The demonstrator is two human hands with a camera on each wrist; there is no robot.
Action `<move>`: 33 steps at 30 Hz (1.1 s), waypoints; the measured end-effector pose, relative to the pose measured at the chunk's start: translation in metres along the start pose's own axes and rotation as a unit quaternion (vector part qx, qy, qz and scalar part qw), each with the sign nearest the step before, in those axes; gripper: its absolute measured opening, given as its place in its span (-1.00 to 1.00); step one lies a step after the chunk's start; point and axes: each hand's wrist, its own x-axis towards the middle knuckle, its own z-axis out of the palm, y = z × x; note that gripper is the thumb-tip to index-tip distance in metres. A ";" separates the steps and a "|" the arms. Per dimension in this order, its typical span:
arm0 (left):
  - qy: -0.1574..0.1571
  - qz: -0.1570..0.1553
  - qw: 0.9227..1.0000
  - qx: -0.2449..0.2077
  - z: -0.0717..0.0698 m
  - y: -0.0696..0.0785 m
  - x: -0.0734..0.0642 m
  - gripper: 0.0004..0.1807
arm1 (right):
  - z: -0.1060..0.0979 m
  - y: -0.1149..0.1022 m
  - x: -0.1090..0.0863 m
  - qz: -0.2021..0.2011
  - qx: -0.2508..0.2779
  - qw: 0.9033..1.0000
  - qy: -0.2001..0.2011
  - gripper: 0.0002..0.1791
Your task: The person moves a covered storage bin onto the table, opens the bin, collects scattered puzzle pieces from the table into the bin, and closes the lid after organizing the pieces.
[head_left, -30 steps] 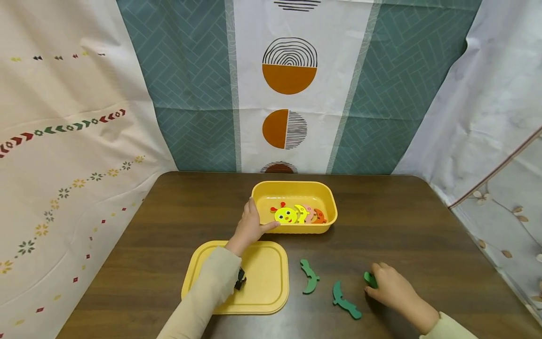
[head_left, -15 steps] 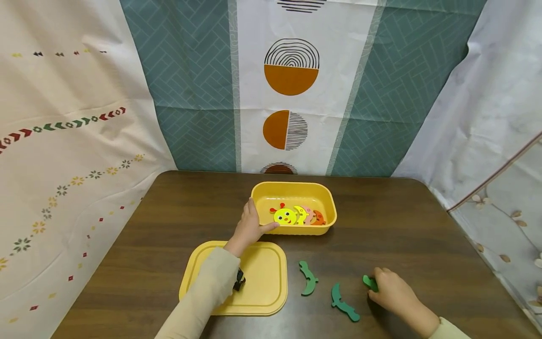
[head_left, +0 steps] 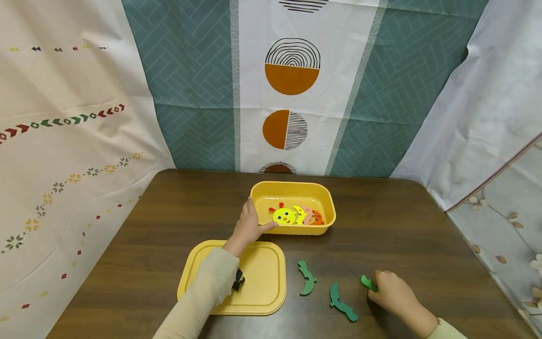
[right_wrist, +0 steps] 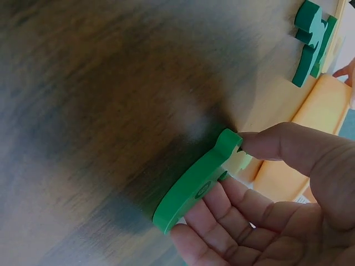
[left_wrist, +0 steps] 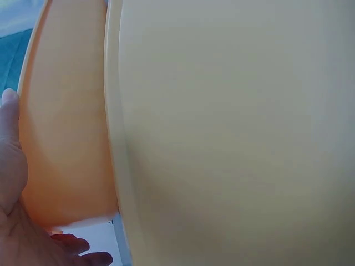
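My left hand (head_left: 249,224) rests against the left front corner of a yellow plastic box (head_left: 330,212). Its thumb lies along the front rim, and its fairly straight fingers run along the left side. In the right wrist view, my right hand (right_wrist: 266,216) pinches a bright green curved puzzle piece (right_wrist: 191,185) between thumb and fingers, low over the table. Left of that hand lie a dark green curved piece (head_left: 342,303) and a green curved piece (head_left: 307,278). Inside the box sit a yellow smiling caterpillar head (head_left: 283,216) and yellow, pink and orange pieces (head_left: 309,215).
A yellow lid (head_left: 262,282) lies flat on the brown wooden table (head_left: 381,221), partly under the left sleeve (head_left: 203,287). Some small black item (head_left: 239,279) shows at the left wrist. Patterned cloth (head_left: 195,94) hangs behind the table and along its sides.
The right hand has moved slightly down, still pinching the green curved piece, which shows a little more. The left hand stays at the box corner. The whole view has shifted slightly.
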 end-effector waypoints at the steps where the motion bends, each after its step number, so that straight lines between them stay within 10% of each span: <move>1: 0.000 0.000 1.000 -0.001 0.000 0.000 0.000 0.25 | 0.000 0.000 0.000 0.000 -0.001 1.000 0.000 -0.67; 22: 0.001 0.000 1.000 0.008 -0.002 -0.003 0.002 0.28 | -0.001 -0.017 0.016 -0.072 -0.032 0.995 0.056 -0.71; 33: -0.001 -0.001 1.000 0.005 -0.002 -0.002 0.000 0.27 | -0.021 -0.033 0.036 -0.216 -0.095 0.955 0.182 -0.68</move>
